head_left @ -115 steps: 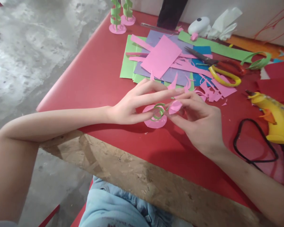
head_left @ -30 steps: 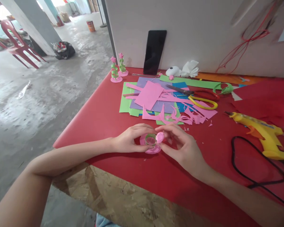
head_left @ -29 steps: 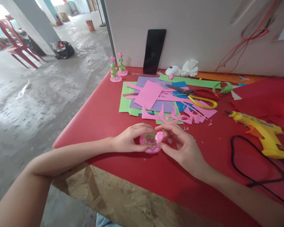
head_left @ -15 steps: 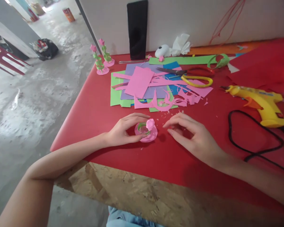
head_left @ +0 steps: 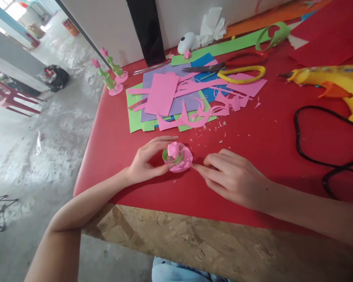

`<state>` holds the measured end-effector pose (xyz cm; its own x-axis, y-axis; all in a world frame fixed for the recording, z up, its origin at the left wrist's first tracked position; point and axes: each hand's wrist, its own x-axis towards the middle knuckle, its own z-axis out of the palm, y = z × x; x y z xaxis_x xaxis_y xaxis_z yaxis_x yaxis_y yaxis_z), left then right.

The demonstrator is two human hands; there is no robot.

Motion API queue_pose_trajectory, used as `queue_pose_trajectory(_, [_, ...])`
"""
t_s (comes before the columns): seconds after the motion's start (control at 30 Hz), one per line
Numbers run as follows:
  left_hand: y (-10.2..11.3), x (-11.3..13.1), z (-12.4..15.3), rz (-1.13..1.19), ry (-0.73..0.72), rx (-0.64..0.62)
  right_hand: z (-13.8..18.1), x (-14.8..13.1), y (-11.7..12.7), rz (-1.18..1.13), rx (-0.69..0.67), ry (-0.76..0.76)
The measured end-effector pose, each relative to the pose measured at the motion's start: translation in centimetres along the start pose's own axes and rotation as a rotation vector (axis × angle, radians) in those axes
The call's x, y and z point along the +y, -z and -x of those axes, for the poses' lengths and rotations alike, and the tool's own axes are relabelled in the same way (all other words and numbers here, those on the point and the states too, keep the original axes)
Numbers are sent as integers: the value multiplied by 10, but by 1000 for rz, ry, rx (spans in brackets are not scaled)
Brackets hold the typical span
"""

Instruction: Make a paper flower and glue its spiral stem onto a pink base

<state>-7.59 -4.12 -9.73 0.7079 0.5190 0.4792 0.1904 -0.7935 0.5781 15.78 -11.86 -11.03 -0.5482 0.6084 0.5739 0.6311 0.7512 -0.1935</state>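
A small paper flower (head_left: 173, 150) with a pink bud and a curled green strip stands on a round pink base (head_left: 186, 160) near the table's front edge. My left hand (head_left: 148, 158) curves around its left side, thumb at the near side of the green strip and fingers behind. My right hand (head_left: 232, 174) is on the right, index finger stretched out with its tip at the base's right edge; the other fingers are curled. Two taller paper flowers (head_left: 108, 80) with green spiral stems stand at the table's back left corner.
Behind the hands lie pink, purple, green and blue sheets (head_left: 161, 94) with pink scraps. Scissors (head_left: 241, 74) rest on them. A yellow glue gun (head_left: 326, 76) and its black cord (head_left: 297, 129) lie to the right. A black phone (head_left: 147, 31) leans against the wall.
The flower has turned, so its pink bud now sits left of the base's middle. My right hand has moved in, its index fingertip now at the base's edge. The view has shifted and tilted.
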Motion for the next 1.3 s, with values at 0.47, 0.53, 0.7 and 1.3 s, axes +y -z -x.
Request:
queue_pose_trajectory(0.47, [1, -4, 4, 29, 9, -4, 0, 1, -3, 17, -49, -25])
queue_pose_trajectory(0.53, [1, -4, 4, 41, 19, -11, -1, 1, -3, 18, -47, -19])
queue_pose_trajectory(0.7, [1, -5, 4, 40, 3, -1, 0, 1, -4, 37, -49, -14])
queue_pose_trajectory(1.3, [0, -7, 5, 78, 16, -8, 3, 3, -2, 35, -102, -6])
